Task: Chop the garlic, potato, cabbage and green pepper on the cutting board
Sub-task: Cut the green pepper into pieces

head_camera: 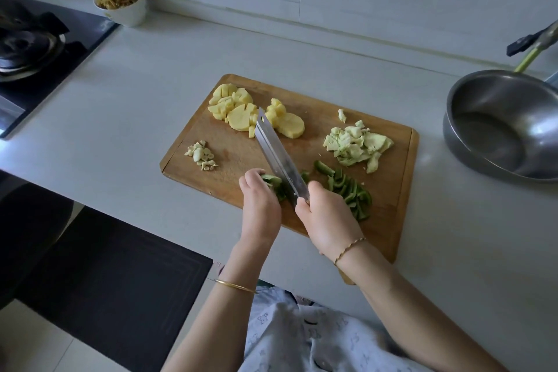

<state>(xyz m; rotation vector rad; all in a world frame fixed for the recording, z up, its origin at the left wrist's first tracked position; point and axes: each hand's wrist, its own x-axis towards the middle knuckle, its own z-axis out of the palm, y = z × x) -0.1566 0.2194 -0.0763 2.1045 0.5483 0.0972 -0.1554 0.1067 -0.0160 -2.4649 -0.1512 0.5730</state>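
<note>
A wooden cutting board (229, 157) lies on the white counter. Chopped garlic (201, 154) sits at its left, sliced potato (241, 112) at the back, pale cabbage pieces (356, 143) at the right. Cut green pepper strips (350, 190) lie near the front right. My left hand (260, 205) presses down on an uncut green pepper piece (273, 183). My right hand (324, 220) grips the handle of a cleaver (277, 154), whose blade stands right beside the left fingers, against the pepper.
A steel bowl (471, 133) stands on the counter to the right of the board. A white cup of shredded food (122, 3) is at the back left. A gas stove (36, 48) fills the far left. The counter's front edge runs just below the board.
</note>
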